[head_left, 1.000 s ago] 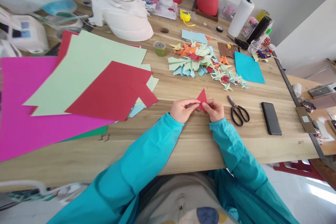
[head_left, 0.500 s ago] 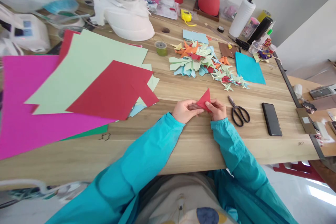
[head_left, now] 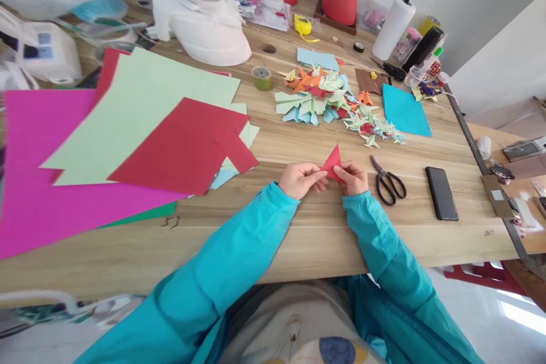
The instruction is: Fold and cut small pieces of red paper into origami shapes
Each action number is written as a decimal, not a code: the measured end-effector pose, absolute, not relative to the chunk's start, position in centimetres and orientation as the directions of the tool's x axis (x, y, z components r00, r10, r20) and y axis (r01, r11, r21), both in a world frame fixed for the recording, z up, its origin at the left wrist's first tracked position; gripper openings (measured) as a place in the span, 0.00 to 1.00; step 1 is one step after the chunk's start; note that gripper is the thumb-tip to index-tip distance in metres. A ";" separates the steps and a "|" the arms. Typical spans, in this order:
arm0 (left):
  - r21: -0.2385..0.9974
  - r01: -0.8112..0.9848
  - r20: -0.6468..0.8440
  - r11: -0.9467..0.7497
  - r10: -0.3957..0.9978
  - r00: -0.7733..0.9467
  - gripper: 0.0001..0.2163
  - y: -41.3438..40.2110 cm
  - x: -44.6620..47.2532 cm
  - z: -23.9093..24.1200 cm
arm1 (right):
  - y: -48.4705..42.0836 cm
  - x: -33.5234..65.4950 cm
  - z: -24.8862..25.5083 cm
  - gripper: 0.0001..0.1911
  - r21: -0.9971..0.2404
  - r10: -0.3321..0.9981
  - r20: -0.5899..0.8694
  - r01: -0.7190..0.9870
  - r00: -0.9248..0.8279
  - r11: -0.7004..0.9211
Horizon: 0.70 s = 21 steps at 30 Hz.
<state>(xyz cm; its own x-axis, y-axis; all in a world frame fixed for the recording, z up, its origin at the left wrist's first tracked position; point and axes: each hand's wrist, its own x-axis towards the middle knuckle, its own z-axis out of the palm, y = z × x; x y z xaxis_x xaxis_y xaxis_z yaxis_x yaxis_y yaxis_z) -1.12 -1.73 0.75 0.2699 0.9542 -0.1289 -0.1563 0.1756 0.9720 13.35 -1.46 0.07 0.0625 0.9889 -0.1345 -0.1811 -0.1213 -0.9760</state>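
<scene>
A small red folded paper (head_left: 333,160), triangular with its tip pointing away from me, is pinched between both hands just above the wooden table (head_left: 298,239). My left hand (head_left: 300,179) grips its left lower edge with fingers curled. My right hand (head_left: 353,177) holds its right lower edge, thumb on top. Both sleeves are teal.
Black scissors (head_left: 387,182) and a black phone (head_left: 442,193) lie right of my hands. A heap of folded paper shapes (head_left: 333,101) and a blue sheet (head_left: 404,110) lie beyond. Large red (head_left: 179,148), pale green (head_left: 140,108) and magenta (head_left: 42,170) sheets cover the left.
The red paper's tip has tilted from straight up toward the right, and both hands shifted their pinch slightly along its lower edges.
</scene>
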 end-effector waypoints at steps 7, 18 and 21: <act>0.953 -0.156 -0.207 0.260 0.934 0.292 0.15 -1.9 -0.8 1.1 | -1.4 13.5 -0.1 0.11 -0.968 0.988 -0.153 -0.207 0.038 -0.142; 0.918 -0.037 -0.309 0.394 0.772 0.555 0.16 -1.5 -2.3 1.3 | -1.7 13.7 0.5 0.12 -0.976 0.970 -0.153 -0.126 -0.191 -0.178; 0.917 -0.016 -0.319 0.399 0.755 0.573 0.15 -1.5 -2.3 1.3 | -1.7 13.8 0.8 0.13 -0.975 0.968 -0.170 -0.109 -0.184 -0.191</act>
<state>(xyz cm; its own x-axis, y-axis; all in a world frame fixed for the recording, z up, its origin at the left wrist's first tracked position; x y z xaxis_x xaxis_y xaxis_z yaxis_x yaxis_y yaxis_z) -2.35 -1.51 1.28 0.5730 0.7550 -0.3187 -0.0160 0.3991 0.9168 13.77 -1.69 0.82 -0.1835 0.9683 -0.1696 -0.1086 -0.1914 -0.9755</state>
